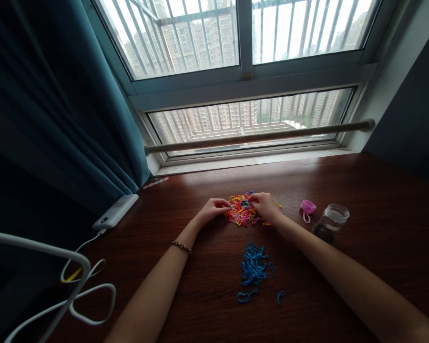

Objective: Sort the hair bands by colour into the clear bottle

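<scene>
A pile of small rubber bands [241, 216], mixed red, yellow, orange and pink with a few blue, lies on the brown wooden table. My left hand [212, 211] reaches its left edge, fingertips stretched out and touching it, with a small gap between the fingers. At the pile's right side, my right hand [266, 206] is closed in a pinch over the bands; what is between its fingertips is too small to make out. Nearer to me is a separate heap of blue rubber bands [253, 267], with a few loose blue ones beside and below it.
Right of the pile are a pink ring-like item with a loop [308, 207] and a glass jar [331, 221], partly behind my right forearm. On the left, a white power bank [116, 212] has a cable plugged in. A window with a rail [260, 138] stands behind the table [200, 267].
</scene>
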Demonstrator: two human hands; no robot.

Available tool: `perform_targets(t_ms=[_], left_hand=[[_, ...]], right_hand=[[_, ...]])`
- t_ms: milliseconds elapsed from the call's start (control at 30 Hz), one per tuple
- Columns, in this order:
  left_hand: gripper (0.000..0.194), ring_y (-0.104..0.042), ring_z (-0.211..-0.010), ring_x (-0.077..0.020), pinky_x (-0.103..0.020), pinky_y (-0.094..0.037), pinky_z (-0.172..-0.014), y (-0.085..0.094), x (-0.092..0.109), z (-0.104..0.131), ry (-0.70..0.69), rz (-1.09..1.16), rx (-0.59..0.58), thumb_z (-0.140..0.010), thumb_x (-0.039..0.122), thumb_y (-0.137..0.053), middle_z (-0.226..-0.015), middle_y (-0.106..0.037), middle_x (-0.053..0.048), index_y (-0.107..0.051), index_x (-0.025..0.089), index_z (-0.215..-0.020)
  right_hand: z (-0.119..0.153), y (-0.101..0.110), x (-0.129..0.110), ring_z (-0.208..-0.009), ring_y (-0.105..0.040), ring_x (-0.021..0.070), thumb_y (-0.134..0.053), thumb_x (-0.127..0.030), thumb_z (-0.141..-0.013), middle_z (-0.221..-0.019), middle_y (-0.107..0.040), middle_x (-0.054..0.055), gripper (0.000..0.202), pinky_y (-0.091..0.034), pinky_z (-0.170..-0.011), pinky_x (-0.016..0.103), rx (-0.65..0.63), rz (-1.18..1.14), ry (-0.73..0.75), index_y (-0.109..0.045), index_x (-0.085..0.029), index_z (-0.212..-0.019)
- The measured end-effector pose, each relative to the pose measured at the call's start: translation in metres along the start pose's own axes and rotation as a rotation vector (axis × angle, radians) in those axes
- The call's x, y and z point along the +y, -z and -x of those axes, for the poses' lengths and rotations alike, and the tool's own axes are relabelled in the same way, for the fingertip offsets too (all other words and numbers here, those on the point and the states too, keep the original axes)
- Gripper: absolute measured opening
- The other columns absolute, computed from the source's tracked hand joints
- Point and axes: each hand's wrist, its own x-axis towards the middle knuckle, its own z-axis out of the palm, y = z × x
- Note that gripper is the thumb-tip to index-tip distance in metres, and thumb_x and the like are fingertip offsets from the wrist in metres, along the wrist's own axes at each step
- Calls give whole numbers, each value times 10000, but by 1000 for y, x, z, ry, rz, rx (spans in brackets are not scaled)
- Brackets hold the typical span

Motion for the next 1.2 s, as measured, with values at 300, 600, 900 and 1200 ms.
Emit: perform_targets(t_ms=[300, 600, 900, 1200], left_hand=[[315, -525, -585, -106, -212, -381, -543, 2, -1, -1, 3, -55, 2, -628, 344, -677, -715, -663, -52, -680, 108, -837], [362, -515, -562, -105, -217, -373, -528, -2, 4, 5, 15, -80, 49, -618, 368, -683, -702, -665, -65, -685, 95, -855], [282, -546, -636, -122, -222, -406, -590, -9, 39, 17, -47, -130, -172, -641, 351, -674, -718, -651, -51, -684, 111, -788], [251, -562, -602, -113, -185, -403, -537, -51, 50, 25, -6, -227, -826, -613, 356, -708, -698, -670, -29, -699, 144, -748]], right_hand=[[8, 38, -23, -540, -605, 121, -593, -221, -674, -607, -661, 24, 164, -461, -508, 194, -481, -270, 90, -696, -136, -770], [24, 42, -37, -613, -610, 132, -484, -153, -726, -660, -668, 38, 209, -441, -562, 201, -492, -91, 222, -691, -141, -758], [6, 8, 17, -916, -555, 180, -367, -117, -807, -983, -636, 110, 317, -389, -813, 258, 142, 107, 22, -595, -116, -1028], [4, -10, 32, -1042, -412, 211, -351, -86, -790, -1027, -611, 87, 356, -321, -909, 290, 218, 157, -10, -577, -124, -1063]])
